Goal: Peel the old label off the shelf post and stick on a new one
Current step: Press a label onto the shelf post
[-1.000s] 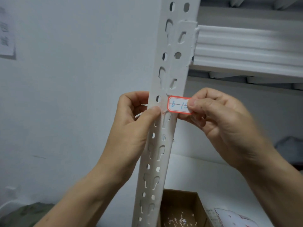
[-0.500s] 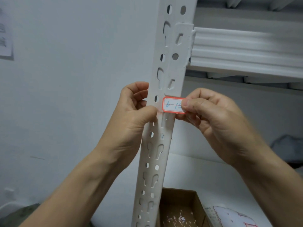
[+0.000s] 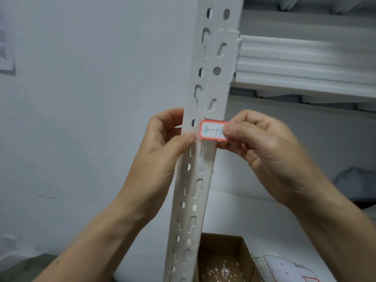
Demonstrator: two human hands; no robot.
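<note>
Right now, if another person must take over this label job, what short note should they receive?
Left hand: grips the shelf post, thumb on its front at the label's lower left corner.
Right hand: pinches the right end of the red-bordered label, which lies across the post's front face.
Done: paper scraps in the cardboard box suggest the old label is off; I cannot confirm it.
Left: check the label sits straight, press it flat, let go. Whether it already sticks cannot be told.
</note>
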